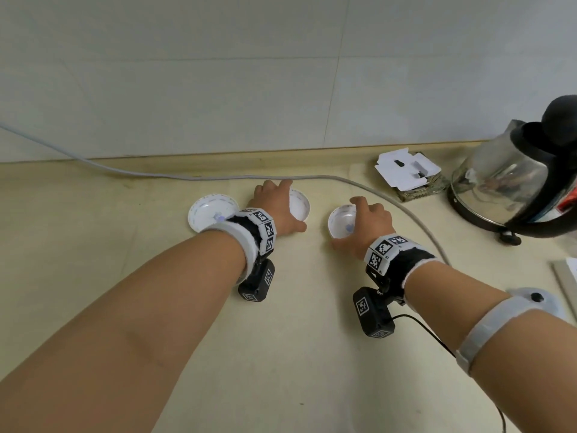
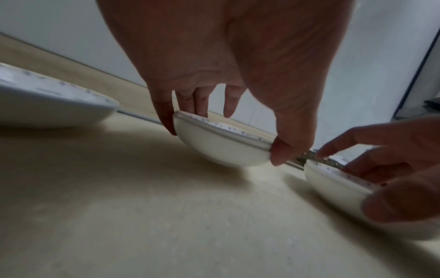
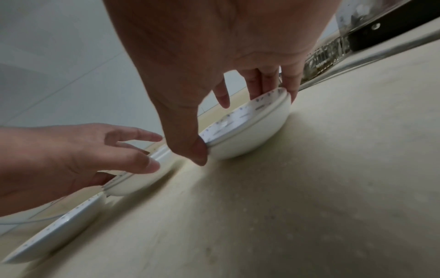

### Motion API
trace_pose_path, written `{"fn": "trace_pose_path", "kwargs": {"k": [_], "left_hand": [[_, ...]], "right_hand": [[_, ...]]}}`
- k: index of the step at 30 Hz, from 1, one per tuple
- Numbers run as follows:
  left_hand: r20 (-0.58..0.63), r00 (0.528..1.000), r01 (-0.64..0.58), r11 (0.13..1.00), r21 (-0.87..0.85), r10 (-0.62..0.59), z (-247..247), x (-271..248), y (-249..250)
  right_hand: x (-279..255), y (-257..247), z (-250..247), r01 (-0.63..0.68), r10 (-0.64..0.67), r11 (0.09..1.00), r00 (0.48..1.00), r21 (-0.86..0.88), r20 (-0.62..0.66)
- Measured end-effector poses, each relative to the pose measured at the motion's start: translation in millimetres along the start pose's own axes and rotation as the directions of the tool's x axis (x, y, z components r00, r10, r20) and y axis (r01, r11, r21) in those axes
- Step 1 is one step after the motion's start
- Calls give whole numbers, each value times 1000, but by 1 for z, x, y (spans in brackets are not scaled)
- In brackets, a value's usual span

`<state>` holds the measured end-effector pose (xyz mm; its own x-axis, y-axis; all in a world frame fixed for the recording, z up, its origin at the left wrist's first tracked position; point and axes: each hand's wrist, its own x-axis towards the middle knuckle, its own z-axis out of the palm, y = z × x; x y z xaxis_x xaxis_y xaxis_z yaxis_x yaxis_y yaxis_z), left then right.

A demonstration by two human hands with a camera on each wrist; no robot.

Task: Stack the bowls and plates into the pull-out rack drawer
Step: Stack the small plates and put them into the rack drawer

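Two small white bowls with a speckled rim and a matching plate [image 1: 203, 210] stand on the beige counter [image 1: 281, 339]. My left hand [image 1: 278, 207] reaches over the left bowl [image 1: 300, 210]; in the left wrist view its thumb [image 2: 278, 154] and fingertips [image 2: 188, 105] pinch opposite sides of that bowl's [image 2: 221, 150] rim. My right hand [image 1: 359, 223] grips the right bowl [image 1: 340, 223] the same way, thumb [image 3: 199, 150] on the near rim, fingertips [image 3: 266, 82] on the far rim of the bowl [image 3: 252, 135]. Both bowls rest on the counter. No rack drawer is in view.
A grey cable [image 1: 312, 177] curves along the counter behind the bowls. At the right stand a glass kettle [image 1: 512, 182] with a black base and white cardboard packaging [image 1: 406, 170] on a glass dish. The tiled wall [image 1: 249, 73] closes the back.
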<state>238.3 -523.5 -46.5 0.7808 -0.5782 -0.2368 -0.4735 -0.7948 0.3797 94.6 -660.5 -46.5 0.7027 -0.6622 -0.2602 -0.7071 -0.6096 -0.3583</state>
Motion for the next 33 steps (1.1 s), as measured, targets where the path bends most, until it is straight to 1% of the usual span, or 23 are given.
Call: {"fn": "trace_pose_path", "kwargs": {"k": [2, 4, 6, 8, 10, 12, 16, 20, 23, 25, 28, 30, 32, 33], "left_hand": [[-52, 999, 14, 997, -70, -17, -13, -7, -11], [-137, 989, 36, 989, -143, -56, -33, -14, -32], [-198, 974, 77, 981, -181, -113, -51, -20, -59], [-210, 964, 125, 973, -194, -166, -62, -28, -84], [-193, 961, 159, 965, -210, -200, -62, -36, -104], [-170, 963, 166, 959, -230, -208, -57, -41, -117], [-163, 970, 139, 959, -248, -183, -44, -42, -129], [-155, 979, 80, 953, -292, -129, -38, -40, -134], [-135, 984, 57, 918, -392, -118, -39, -43, -141], [-89, 986, 90, 900, -427, -141, -43, -49, -150], [19, 983, 174, 891, -420, -183, -52, -63, -171], [73, 979, 201, 881, -427, -188, -56, -73, -186], [84, 978, 208, 850, -485, -192, -59, -81, -194], [79, 976, 212, 811, -545, -203, -60, -82, -196]], "right_hand": [[-2, -5, -3, -6, 7, 1000, 1000, -4, 12], [-6, -17, -6, 14, -14, 1000, 1000, 23, -3], [-11, -32, -6, 64, -63, 997, 998, 52, -18], [-15, -53, -4, 124, -123, 987, 992, 102, -16], [-18, -76, -1, 191, -192, 969, 981, 155, -9], [-19, -100, 3, 247, -249, 950, 968, 191, -17], [-18, -141, 13, 339, -339, 913, 940, 228, -40], [-13, -173, 24, 395, -400, 897, 916, 198, -19], [-11, -195, 34, 420, -426, 893, 905, 159, 2], [-10, -207, 41, 433, -439, 892, 898, 128, 23], [-12, -222, 51, 453, -457, 889, 885, 65, 89], [-15, -228, 58, 465, -464, 885, 878, 22, 121], [-17, -234, 65, 467, -461, 884, 877, -12, 135], [-17, -235, 69, 461, -454, 887, 881, -26, 135]]}}
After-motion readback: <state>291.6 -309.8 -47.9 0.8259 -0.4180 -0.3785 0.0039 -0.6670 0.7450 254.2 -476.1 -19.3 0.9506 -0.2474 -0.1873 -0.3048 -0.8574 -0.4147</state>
